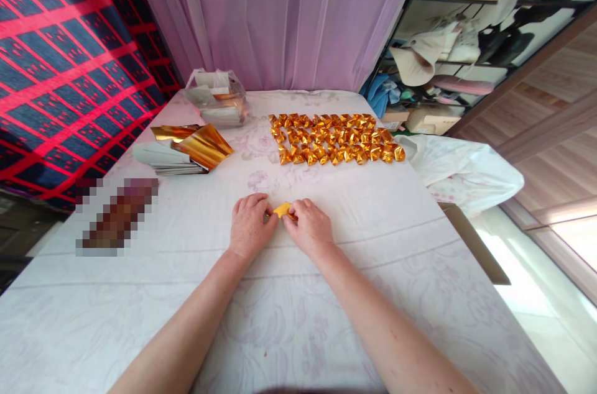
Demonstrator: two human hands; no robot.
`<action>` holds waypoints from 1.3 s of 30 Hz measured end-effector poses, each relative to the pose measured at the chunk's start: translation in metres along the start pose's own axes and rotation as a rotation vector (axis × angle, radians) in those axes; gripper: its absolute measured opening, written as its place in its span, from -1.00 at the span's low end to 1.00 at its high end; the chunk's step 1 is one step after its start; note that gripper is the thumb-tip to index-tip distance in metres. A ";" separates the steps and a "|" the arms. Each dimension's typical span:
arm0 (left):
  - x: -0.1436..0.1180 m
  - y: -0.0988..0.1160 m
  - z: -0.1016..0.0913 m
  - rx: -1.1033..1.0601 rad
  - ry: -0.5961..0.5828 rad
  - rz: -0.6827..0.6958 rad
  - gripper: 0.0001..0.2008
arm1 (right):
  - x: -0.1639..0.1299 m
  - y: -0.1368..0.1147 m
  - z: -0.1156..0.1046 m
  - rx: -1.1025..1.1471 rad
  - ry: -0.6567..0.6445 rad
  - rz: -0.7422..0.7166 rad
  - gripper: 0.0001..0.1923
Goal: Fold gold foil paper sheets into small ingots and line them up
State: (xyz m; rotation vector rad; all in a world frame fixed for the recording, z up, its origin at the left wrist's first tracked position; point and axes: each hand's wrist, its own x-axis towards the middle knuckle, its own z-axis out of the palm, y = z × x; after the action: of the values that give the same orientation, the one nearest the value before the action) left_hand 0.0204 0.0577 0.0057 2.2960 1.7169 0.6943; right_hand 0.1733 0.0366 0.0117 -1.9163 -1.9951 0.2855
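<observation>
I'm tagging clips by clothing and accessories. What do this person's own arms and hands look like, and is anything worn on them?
Both forearms are bare as far as the picture shows: no sleeves or cuffs. The left hand and right hand wear no gloves, and no watch, bracelet or ring shows. The fingernails look short and unpainted, though they are small in this view.

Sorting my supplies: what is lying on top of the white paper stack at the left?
Curled gold foil sheets lie on top of the white paper stack, covering its right part. What is beneath the foil there cannot be seen.
</observation>
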 end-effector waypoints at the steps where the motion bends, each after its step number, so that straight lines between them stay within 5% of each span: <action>1: 0.000 0.000 0.000 0.002 0.000 -0.001 -0.93 | 0.000 0.001 0.000 0.012 0.005 -0.007 -0.93; 39: 0.001 -0.008 -0.001 0.016 0.013 -0.010 -0.90 | 0.000 0.022 0.000 0.164 -0.027 -0.106 -0.73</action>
State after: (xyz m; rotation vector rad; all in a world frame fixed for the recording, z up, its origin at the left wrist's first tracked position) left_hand 0.0138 0.0610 0.0037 2.2967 1.7451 0.6978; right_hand 0.1934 0.0380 0.0029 -1.7097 -2.0149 0.4348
